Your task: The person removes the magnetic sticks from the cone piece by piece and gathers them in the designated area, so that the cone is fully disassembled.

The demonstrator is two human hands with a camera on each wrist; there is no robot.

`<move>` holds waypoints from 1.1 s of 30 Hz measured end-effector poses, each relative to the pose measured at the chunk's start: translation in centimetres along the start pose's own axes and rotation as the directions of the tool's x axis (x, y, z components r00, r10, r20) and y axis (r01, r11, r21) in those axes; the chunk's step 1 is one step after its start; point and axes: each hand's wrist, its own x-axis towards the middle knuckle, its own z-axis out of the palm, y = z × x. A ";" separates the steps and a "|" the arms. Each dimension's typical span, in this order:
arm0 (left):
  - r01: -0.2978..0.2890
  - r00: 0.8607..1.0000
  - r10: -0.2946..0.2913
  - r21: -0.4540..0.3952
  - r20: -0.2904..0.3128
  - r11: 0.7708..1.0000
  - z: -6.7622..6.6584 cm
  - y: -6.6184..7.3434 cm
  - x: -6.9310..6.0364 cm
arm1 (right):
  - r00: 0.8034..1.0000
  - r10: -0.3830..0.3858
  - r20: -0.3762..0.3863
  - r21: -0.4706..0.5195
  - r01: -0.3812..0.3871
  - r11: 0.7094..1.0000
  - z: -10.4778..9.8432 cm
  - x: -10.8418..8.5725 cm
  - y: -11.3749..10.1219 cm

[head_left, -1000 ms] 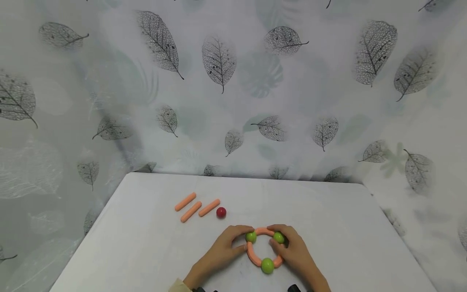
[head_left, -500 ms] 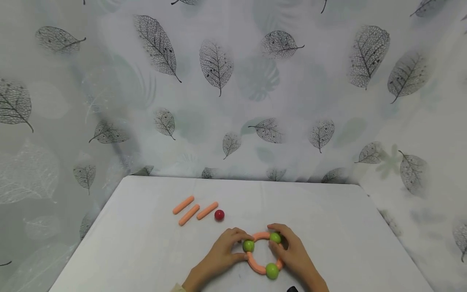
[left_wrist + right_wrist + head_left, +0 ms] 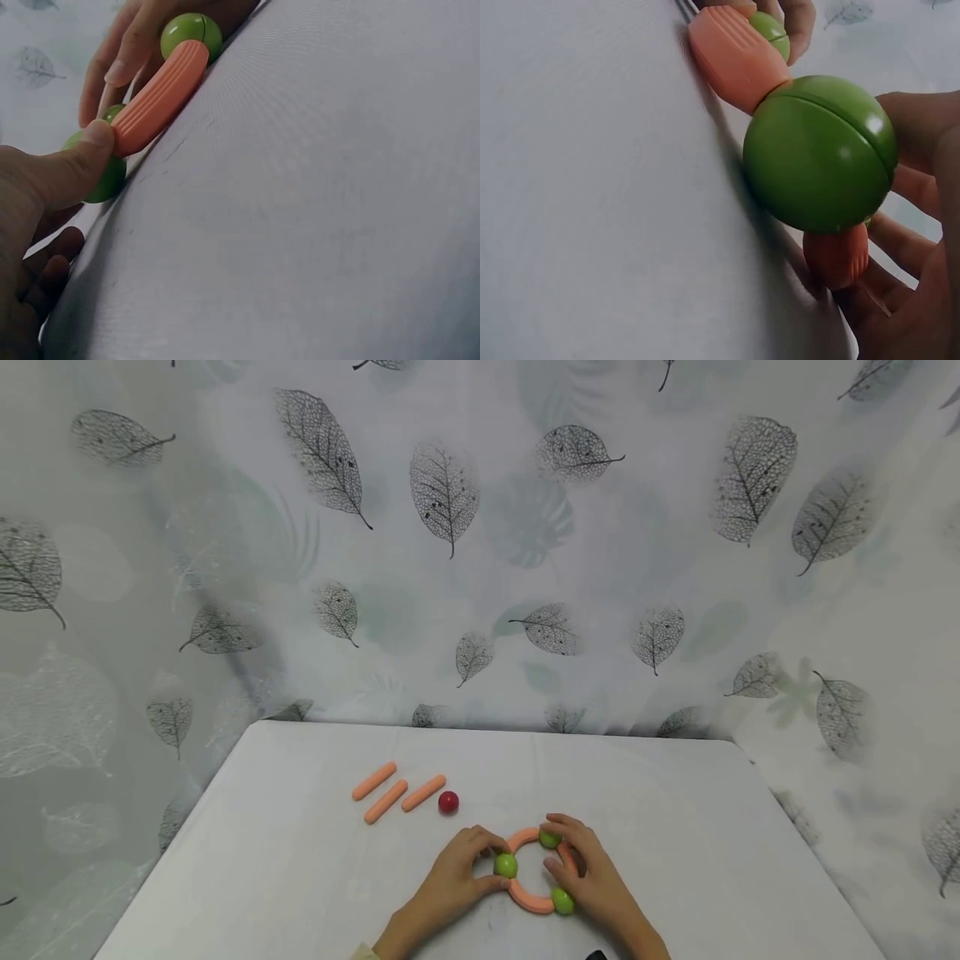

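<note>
Left hand [image 3: 456, 875] — curved round green ball [image 3: 506, 866]

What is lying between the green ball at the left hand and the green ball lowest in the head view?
One curved orange piece lies between them; the head view shows it, and the left wrist view too.

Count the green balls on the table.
3: one green ball held by the left hand, another partly covered by the right hand, the third, lowest in the head view.
</note>
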 end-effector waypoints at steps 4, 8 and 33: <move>-0.014 1.000 0.015 0.022 -0.014 1.000 0.0 -0.1 0.1 | 0.998 -0.056 0.012 -0.025 0.056 0.998 0.2 0.0 0.1; -0.045 0.999 0.046 0.039 -0.023 0.998 0.0 -0.1 0.0 | 0.995 -0.102 0.019 -0.029 0.103 0.994 0.4 0.0 0.1; -0.010 0.999 0.013 0.053 -0.048 0.999 0.4 -0.2 0.0 | 0.984 -0.164 0.076 -0.078 0.170 0.982 1.3 0.0 -0.4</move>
